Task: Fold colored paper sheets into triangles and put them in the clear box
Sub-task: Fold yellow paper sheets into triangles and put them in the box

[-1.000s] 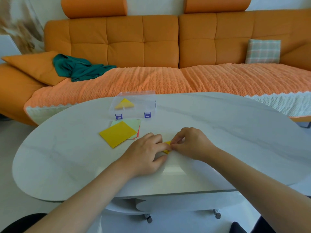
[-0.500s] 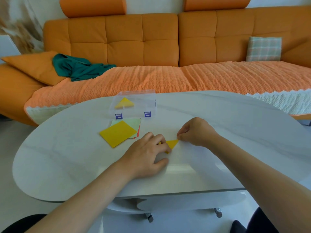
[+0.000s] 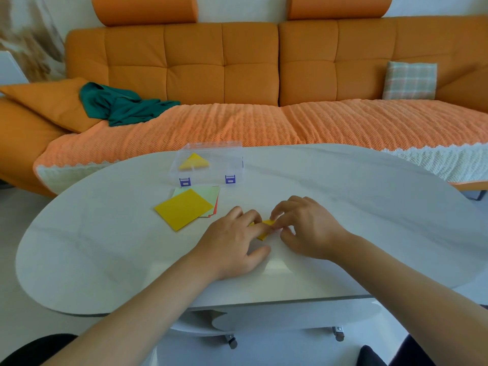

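Orange sofa [image 3: 224, 62] stands behind the white oval table [image 3: 369, 207] I view. On its seat I note: teal cloth [image 3: 124, 107], left; plaid cushion [image 3: 410, 80], right.

The person is showing two bare hands, the left hand [image 3: 232, 241] and the right hand [image 3: 309, 228], with bare forearms running back from them to the lower edge of the view. Below and behind the left hand a rounded patch of black fabric [image 3: 34, 350] is showing. Below the right hand some dark clothing [image 3: 412, 352] is peeking in, its kind unclear.
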The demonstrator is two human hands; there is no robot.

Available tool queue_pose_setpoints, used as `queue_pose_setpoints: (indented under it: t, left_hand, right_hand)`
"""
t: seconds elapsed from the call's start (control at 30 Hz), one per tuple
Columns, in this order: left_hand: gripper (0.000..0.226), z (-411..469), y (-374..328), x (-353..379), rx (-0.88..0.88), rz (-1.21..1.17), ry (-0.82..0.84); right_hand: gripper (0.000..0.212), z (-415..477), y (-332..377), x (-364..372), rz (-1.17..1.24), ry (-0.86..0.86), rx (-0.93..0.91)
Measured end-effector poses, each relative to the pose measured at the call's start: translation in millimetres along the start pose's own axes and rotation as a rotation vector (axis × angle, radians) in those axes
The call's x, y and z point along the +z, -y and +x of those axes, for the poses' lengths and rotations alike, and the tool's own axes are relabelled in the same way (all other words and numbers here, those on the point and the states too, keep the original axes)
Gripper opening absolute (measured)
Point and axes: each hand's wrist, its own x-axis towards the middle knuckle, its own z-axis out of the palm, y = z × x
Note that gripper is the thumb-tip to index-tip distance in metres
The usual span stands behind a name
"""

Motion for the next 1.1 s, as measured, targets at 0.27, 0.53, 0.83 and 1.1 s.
queue_pose_setpoints:
  t: [0.27, 0.53, 0.83, 1.1]
  left_hand:
    - [0.04, -10.1, 2.8, -0.4, -0.013, -0.172, 0.019]
    - [0.04, -26.3, 7.5, -6.0, -0.011, -0.29, 0.061]
    - [0.032, -7.4, 5.0, -8.5, -0.083, -0.255, -0.001]
    - [0.022, 11.5, 19.7, -7.9, -0.005, -0.209, 0.001]
  right_hand:
    - [0.03, -0.8, 0.6, 8.6, -0.026, -0.085, 0.045]
    - [0.038, -0.3, 1.6, 10.9, -0.055, -0.106, 0.058]
    - [0.024, 0.6, 9.1, 5.7, -0.008, -0.035, 0.083]
    - [0.032, 3.5, 5.8, -0.2, 0.098, 0.054, 0.025]
